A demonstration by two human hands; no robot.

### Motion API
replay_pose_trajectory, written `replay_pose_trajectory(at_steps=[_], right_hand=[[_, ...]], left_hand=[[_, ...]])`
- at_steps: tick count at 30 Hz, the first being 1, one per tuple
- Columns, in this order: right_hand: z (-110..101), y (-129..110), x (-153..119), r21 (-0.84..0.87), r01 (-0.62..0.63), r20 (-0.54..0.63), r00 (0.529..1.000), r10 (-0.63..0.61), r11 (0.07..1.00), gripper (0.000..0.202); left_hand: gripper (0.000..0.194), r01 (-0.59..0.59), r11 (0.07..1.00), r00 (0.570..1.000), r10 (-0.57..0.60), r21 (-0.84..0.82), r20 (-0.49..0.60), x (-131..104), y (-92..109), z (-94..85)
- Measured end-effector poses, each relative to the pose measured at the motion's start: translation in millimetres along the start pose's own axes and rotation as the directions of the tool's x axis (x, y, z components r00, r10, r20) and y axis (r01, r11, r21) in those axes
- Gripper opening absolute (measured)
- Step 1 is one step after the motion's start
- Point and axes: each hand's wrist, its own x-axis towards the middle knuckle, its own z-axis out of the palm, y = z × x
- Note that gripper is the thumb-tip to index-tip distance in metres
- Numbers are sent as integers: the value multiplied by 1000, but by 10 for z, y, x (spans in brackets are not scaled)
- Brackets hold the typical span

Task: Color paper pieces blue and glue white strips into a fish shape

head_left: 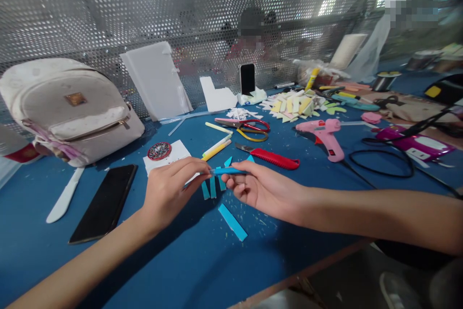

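Between my two hands, above the blue table [152, 270], a thin blue pen-like object [229, 171] lies nearly level. My left hand [173, 186] pinches its left end with the fingertips. My right hand [258, 186] has thumb and fingers closed round its right part. Below and behind the fingers are several narrow blue strips [213, 187]. One wider blue strip [232, 222] rests apart, nearer the table's front. A red utility knife [277, 158] lies just beyond my right hand, and a yellow stick [217, 150] beyond the blue object.
At left are a white backpack [77, 111], a black phone [104, 203] and a white plastic knife [65, 195]. Scissors [253, 128], a pile of pale pieces [292, 104] and a pink glue gun [327, 138] with its cable lie beyond and right. A perforated metal screen [202, 5] stands behind.
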Motion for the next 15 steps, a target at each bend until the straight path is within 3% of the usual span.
replay_pose_trajectory(at_steps=[7,15], right_hand=[[-7,9,32,-16,14,-23,1000,-14,1000,21],[-16,3,-43,-29,-24,-18,1000,24,999,21]], left_hand=[[11,53,998,994,-56,31,94,-15,-19,29],[11,64,996,994,-58,-61,93,-91,-35,-23]])
